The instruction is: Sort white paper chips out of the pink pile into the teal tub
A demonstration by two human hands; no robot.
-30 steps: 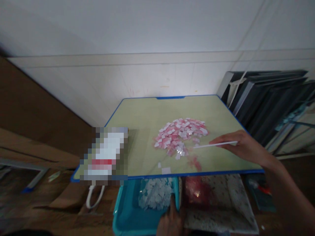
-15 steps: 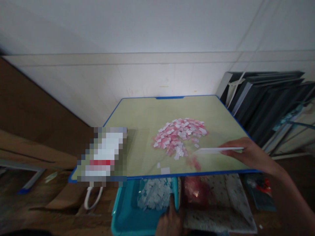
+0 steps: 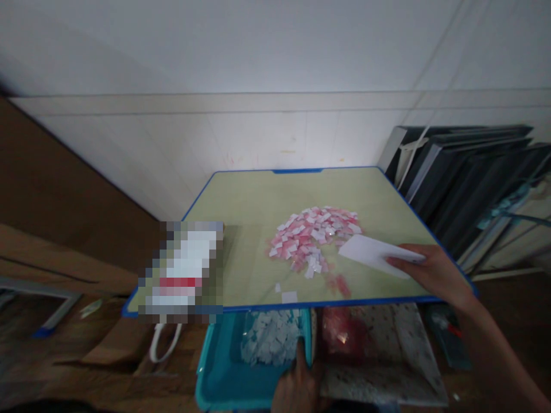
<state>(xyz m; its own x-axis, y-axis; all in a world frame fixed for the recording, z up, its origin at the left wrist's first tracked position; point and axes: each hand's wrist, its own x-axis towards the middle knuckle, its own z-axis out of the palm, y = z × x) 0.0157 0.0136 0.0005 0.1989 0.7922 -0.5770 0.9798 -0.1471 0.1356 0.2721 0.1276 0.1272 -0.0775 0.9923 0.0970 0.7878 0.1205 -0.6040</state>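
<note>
My right hand (image 3: 424, 272) is closed on a flat white scraper (image 3: 370, 252), thumb on its near face. The scraper is tilted with its broad face towards me, its left end by the right edge of a pile of small white paper pieces (image 3: 310, 235) wetted with pink. The pile lies on a pale green board (image 3: 245, 198) with a blue rim. Below the board's front edge, my left hand (image 3: 296, 390) has its index finger stretched along the right side of a teal tub (image 3: 206, 367); its other fingers are mostly hidden. White paper pieces (image 3: 271, 338) fill part of the tub.
A pink smear (image 3: 340, 284) and a white paper scrap (image 3: 289, 297) lie near the board's front. A pixelated object (image 3: 185, 269) stands at its left. A clear bag of red stuff (image 3: 344, 335) sits on a stained tray (image 3: 400, 355). Dark panels (image 3: 469, 166) lean at the right.
My right hand has turned the scraper from edge-on to showing its broad face, and its left end has risen towards the pile. The left hand stays at the tub.
</note>
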